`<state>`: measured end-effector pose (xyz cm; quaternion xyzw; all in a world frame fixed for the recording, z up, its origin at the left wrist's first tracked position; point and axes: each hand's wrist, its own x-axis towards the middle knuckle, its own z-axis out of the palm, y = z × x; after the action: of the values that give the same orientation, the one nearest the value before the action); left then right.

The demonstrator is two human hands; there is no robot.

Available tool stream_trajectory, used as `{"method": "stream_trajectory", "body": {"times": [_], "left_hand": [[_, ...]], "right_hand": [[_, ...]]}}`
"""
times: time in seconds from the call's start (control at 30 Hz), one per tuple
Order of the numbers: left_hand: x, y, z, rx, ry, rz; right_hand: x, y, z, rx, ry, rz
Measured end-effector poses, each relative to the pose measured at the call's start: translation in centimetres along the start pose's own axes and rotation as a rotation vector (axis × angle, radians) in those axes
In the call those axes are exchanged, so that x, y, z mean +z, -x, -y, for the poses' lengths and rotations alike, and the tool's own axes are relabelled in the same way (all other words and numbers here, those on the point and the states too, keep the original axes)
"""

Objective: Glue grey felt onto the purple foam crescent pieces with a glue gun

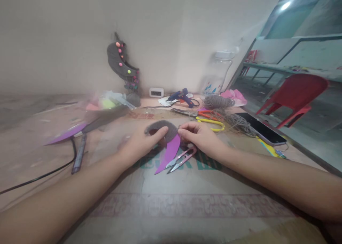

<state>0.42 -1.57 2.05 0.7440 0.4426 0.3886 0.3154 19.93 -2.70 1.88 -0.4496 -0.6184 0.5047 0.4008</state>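
My left hand (144, 139) grips a purple crescent (171, 152), its thumb pressed on the part wrapped in grey yarn (162, 125). The crescent's lower end is bare purple and tapers to a point. At the edge of the wrapping, my right hand (200, 133) pinches with thumb and forefinger; it seems to hold the grey yarn, though the strand is too thin to make out clearly. Small thread snips (183, 159) lie on the table just below my right hand, their blades by the purple tip.
Behind my hands lie scissors with yellow handles (213, 124), orange-handled pliers (204, 114), a blue glue gun (181, 97) and grey yarn bundles (219, 101). A phone (263, 128) rests at right. A finished-looking grey crescent with coloured balls (117, 60) hangs on the wall. A marker (79, 155) lies left.
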Motion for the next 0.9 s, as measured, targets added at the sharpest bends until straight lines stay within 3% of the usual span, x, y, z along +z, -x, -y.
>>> {"method": "stream_trajectory", "body": {"times": [0.27, 0.5, 0.7, 0.9], "left_hand": [[0.0, -0.2, 0.4, -0.098, 0.051, -0.032], [-0.3, -0.8, 1.2, -0.156, 0.183, -0.069], [-0.2, -0.7, 1.2, -0.138, 0.183, -0.087], [0.0, -0.8, 1.1, -0.145, 0.236, -0.048]], "right_hand": [[-0.2, -0.3, 0.0, -0.027, 0.058, 0.013], [-0.9, -0.7, 0.1, -0.123, 0.139, -0.122], [-0.4, -0.5, 0.1, -0.143, 0.195, 0.004], [-0.1, -0.4, -0.2, -0.152, 0.269, -0.011]]}}
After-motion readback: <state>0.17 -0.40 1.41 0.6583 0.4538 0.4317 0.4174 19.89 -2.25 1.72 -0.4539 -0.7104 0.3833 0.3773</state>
